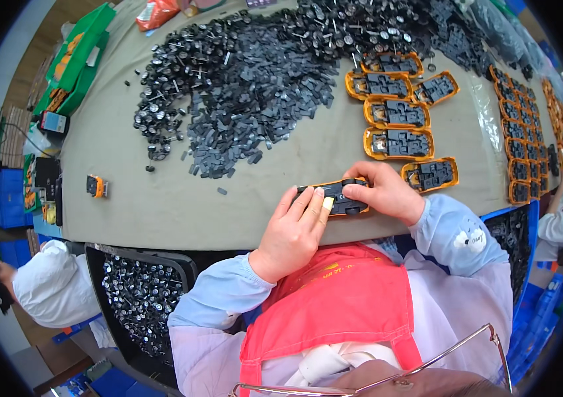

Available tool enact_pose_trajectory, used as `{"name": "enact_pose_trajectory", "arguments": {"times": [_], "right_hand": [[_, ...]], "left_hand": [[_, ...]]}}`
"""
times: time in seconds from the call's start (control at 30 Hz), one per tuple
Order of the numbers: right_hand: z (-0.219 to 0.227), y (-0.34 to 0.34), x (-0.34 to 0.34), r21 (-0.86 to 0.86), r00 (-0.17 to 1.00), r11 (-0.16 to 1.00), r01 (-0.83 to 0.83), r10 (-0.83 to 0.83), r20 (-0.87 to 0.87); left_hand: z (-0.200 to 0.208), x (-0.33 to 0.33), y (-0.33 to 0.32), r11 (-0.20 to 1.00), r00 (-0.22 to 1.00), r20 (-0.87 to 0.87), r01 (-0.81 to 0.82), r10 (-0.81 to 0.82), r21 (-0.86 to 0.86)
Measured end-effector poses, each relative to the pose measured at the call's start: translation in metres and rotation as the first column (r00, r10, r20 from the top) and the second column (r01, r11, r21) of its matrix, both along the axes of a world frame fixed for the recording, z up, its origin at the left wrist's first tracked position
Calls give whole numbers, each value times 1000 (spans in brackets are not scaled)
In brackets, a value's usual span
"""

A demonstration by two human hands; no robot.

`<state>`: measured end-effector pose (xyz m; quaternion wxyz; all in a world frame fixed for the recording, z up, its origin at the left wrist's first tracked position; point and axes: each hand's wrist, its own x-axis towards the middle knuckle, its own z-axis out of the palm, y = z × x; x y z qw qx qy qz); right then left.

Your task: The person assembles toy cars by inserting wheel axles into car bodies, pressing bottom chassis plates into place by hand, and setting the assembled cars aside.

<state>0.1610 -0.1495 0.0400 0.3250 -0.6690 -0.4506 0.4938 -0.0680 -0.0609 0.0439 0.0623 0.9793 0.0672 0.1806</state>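
Note:
A toy car (337, 199) with an orange body lies upside down near the table's front edge, its black underside facing up. My left hand (292, 230) presses its fingers together over the car's left end and middle; a yellow wrap covers one fingertip. At the right end, my right hand (387, 190) pinches the car between thumb and fingers, by a black wheel (354, 182). Fingers hide part of the underside. Just beyond my right hand lies another upturned orange car (431, 174), with several more upturned cars (397, 114) stacked in a column behind it.
Small dark flat pieces (248, 99) and wheel axles (162, 106) are heaped across the table (182, 215). Rows of orange cars (519, 132) stand at right. A black bin of wheels (141, 298) sits below left. Green crates (76, 59) stand far left. Other people (56, 288) sit nearby.

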Motion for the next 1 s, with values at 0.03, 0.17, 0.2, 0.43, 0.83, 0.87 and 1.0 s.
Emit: {"name": "enact_pose_trajectory", "arguments": {"times": [0.03,0.17,0.2,0.43,0.83,0.87,1.0], "right_hand": [[1,-1,-4,13,1000,1000,-9,9,0],[-12,-3,-20,111,865,911,396,-330,-379],[-7,1,-24,98,869,912,398,-341,-358],[3,18,-92,294,926,940,175,-56,-373],[25,-29,-23,585,917,807,-79,-170,360],[26,-30,-12,603,881,793,-87,-222,419],[30,-68,32,455,552,880,-134,-315,772]], "left_hand": [[1,-1,2,1000,1000,0,-9,9,13],[-12,-22,0,975,941,255,-216,224,-58],[-18,-27,-7,699,851,175,-270,494,-662],[-4,-37,-8,-412,661,-18,445,750,-795],[-78,-431,296,-148,234,-85,265,968,-953],[-78,-457,310,-127,257,-58,264,965,-956],[-65,-419,321,-75,109,-63,107,992,-991]]}}
